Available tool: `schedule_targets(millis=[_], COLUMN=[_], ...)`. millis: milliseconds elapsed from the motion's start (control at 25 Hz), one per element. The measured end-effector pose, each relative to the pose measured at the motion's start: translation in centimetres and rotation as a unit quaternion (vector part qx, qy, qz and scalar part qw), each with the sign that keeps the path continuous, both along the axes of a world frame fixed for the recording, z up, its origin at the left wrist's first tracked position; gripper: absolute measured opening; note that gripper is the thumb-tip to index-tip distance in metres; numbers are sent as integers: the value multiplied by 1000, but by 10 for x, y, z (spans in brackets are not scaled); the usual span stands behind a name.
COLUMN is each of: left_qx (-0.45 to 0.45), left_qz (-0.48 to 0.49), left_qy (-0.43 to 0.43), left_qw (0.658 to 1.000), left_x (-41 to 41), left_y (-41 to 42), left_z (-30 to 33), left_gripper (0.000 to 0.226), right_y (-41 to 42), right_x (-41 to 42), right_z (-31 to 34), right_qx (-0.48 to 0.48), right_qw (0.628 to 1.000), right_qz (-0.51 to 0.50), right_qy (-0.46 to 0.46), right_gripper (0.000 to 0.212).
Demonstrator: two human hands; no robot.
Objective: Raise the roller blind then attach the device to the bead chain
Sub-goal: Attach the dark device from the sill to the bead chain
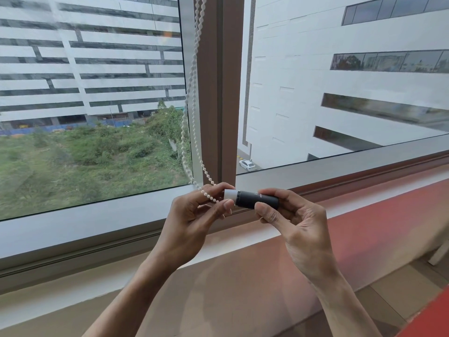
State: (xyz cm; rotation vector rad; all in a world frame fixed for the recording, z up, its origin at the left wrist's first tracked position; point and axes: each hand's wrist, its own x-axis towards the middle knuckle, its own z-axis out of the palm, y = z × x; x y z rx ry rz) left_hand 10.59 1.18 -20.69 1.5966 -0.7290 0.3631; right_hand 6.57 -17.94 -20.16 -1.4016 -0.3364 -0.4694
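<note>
The device (252,198) is held level above the window sill (364,205): black body pinched by the right hand (291,222), white end and bead chain (192,93) gripped by the left hand (194,215). Its marking is illegible.

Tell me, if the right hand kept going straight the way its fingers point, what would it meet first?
Probably the left hand, holding the white end of the device that the right hand grips; depth looks similar.

Two large window panes (92,105) meet at a brown vertical frame post (220,93). Outside stand white buildings (315,81) and a green field (85,161) in daylight. Below runs a pale windowsill (218,276).
</note>
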Motion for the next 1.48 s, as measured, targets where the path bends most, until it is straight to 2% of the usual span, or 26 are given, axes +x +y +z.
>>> schedule_targets(millis=[320,560,920,1480], left_qx=[-20,-61,-101,-105], left_qz=[-15,-33,-29,-21], left_qy=[6,24,84,152], left_qw=[1000,997,991,983], left_x=[3,6,3,-5], left_y=[-1,-3,-8,-11], left_z=[1,2,8,24], left_gripper=[19,20,24,29], right_y=[-2,-7,-5,-7], right_x=[7,5,6,6], right_z=[0,1,6,11], right_qx=[12,-48,-54,-58], right_qw=[1000,998,996,997], right_qz=[13,-26,3,-3], right_qy=[7,-32,-72,-54], right_gripper=[19,23,24,21])
